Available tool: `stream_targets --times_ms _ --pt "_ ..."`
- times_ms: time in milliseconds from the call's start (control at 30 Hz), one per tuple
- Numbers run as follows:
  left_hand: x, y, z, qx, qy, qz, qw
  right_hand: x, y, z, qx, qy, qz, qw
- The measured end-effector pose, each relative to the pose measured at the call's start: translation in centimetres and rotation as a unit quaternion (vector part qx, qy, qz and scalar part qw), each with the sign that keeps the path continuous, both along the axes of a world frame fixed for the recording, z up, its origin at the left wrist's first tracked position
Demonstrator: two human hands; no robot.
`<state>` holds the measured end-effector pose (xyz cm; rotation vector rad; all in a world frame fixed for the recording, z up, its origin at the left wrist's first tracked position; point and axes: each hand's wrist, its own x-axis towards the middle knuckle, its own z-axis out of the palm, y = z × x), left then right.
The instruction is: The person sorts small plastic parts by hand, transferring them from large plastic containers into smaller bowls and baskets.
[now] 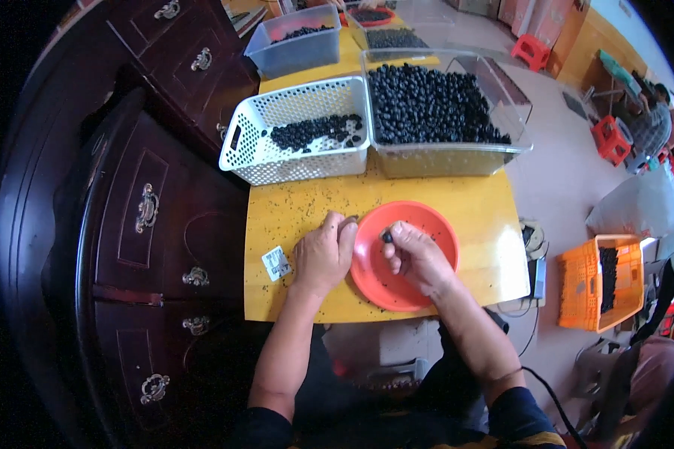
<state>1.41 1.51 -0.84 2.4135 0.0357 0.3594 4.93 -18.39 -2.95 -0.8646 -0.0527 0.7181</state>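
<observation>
My right hand (418,258) is closed over a red plastic plate (367,280), pinching a small dark rounded bead-like piece (386,236) between thumb and finger. At the plate's left rim, my left hand (323,253) is curled closed with the thumb pressed to the fingers; a small brownish bit shows at its tip, too little to name. Behind the plate stands a white perforated basket (299,168) with a patch of the same black pieces (314,133). Beside it, a clear plastic bin (449,159) holds a deep heap of black pieces (430,101). Small dark crumbs lie on the plate.
Dark crumbs and a printed label (276,263) lie on the yellow table (299,206). Another clear tub (296,56) stands farther back. A dark drawer cabinet (150,247) lines the left side. On the floor at right are an orange crate (580,288) and red stools (530,52).
</observation>
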Motion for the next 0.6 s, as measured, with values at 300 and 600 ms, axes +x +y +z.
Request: stream_targets --times_ms 300,600 --pt "-0.1 1.1 0.4 0.016 0.1 -0.01 0.995 6.6 6.2 9.8 -0.219 -0.354 -0.052 0.908" --pt "-1.1 1.2 -0.1 0.059 0.113 -0.045 0.991 11.1 3.9 10.4 -0.502 -0.638 -0.171 0.557"
